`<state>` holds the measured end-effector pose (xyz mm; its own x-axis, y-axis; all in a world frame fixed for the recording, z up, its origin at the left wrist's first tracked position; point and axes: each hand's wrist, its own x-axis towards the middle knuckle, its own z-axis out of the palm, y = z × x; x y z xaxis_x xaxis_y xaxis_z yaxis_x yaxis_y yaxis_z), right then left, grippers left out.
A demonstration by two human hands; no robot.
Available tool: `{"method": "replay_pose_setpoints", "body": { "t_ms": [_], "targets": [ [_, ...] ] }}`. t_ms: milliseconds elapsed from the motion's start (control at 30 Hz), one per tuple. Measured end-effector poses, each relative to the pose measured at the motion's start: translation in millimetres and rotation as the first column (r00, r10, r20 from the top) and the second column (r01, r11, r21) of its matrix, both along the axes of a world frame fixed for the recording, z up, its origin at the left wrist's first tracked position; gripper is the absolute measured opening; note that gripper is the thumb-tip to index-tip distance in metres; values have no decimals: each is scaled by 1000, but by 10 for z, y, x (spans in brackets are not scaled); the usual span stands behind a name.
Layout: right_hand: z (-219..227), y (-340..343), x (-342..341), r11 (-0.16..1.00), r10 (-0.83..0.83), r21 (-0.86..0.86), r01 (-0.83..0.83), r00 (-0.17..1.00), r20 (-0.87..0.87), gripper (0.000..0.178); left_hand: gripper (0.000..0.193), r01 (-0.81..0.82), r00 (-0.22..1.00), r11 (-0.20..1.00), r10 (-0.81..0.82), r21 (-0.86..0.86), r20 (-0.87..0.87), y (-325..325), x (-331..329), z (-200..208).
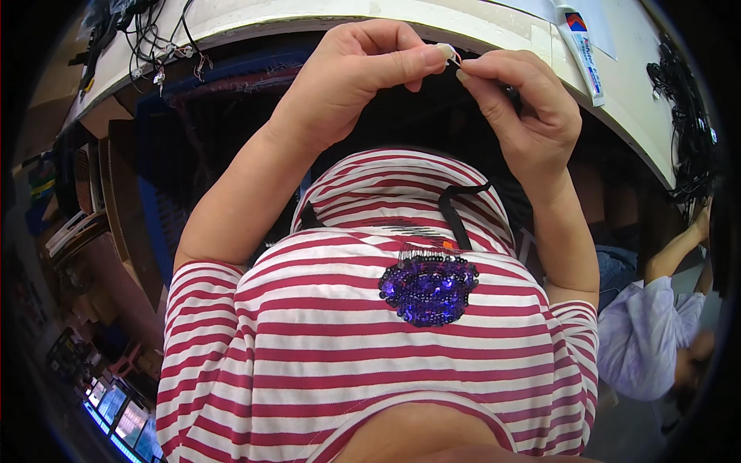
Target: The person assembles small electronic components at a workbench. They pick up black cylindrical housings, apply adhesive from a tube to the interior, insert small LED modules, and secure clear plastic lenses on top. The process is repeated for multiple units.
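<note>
At the table's near edge, my left hand (351, 65) pinches a small white connector (449, 51) between thumb and index finger. Short thin wires (458, 59), red and dark, run from that piece toward my right hand (532, 104). The right thumb and index fingertips are closed on the wires, with the other fingers curled under. Both hands are raised close together, their tips a small gap apart. Fingertips cover most of the connector, so its exact shape is hidden.
Bundled black cables with white plugs (158, 48) hang over the pale table (309, 14) at left. A white and blue tube (584, 62) lies at right, near more black cables (678, 108). Another person (644, 332) sits at right. A blue crate (154, 177) stands below the table.
</note>
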<state>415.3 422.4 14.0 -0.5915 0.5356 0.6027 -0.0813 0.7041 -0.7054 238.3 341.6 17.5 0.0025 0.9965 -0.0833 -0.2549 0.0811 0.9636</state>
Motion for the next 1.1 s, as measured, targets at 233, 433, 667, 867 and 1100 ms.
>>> {"method": "replay_pose_setpoints", "body": {
  "t_ms": [233, 433, 667, 867, 1100],
  "targets": [
    [41, -88, -65, 991, -45, 129, 38, 998, 51, 16, 16, -49, 999, 999, 49, -6, -1, -6, 5, -51],
    [10, -51, -108, 978, -70, 200, 58, 996, 51, 17, 17, -18, 997, 996, 24, -90, 75, -18, -56, -60],
    [14, -32, -132, 1000, -2, 23, 0, 996, 90, 16, 17, 19, 998, 996, -14, -89, 57, -52, -106, 38],
    [134, -65, -168, 920, 77, -391, -15, 987, 144, 12, 16, -8, 999, 1000, 8, 14, -52, -63, -144, 138],
    [348, -73, -315, 202, -1, -947, -252, 966, -257, 12, 70, -23, 924, 965, 120, 260, -362, -128, 194, -445]
  ]
}}
